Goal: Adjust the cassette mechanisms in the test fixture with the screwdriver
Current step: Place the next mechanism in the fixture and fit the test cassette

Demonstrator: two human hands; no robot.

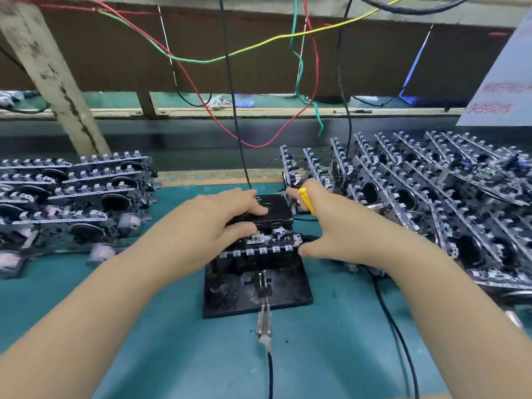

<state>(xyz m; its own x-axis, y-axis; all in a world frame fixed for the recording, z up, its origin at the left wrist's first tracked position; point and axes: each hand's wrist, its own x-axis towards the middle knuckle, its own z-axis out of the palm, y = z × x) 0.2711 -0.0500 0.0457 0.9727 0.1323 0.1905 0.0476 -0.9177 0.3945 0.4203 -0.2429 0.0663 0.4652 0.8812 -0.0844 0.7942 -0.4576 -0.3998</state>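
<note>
Head view: a person's two bare forearms reach forward over a teal work mat (72, 283) toward a black fixture at centre.
Left stack: cassette mechanisms (72, 197) lie piled flat in rows at the mat's left edge, well apart from the hands.
Left hand: the left hand (218, 220) lies palm down on the fixture's top, fingers spread and curled over a black cassette-shaped block (273, 208); the thumb tucks under toward the front edge. It presses on the block rather than closing around it.
Test fixture: the black base plate (288, 289) sits on the mat between the two arms, with a mechanism seated in it (264, 243) showing a row of pale keys along its front. A metal clip (264, 321) with a black cable (270, 375) leads off the plate's near edge.
Right hand: the right hand (331, 226) comes in from the right, wrist bent, thumb stretched down to the fixture's right corner. The fingers are clamped around a yellow screwdriver handle (306, 201); its tip is hidden behind the block.
Right stack: more cassette mechanisms (431, 203) stand on edge in slanted rows, just beside the right hand.
Overhead: red, green and yellow wires (201, 59) hang in loops from a wooden shelf (259, 112) behind the bench.
</note>
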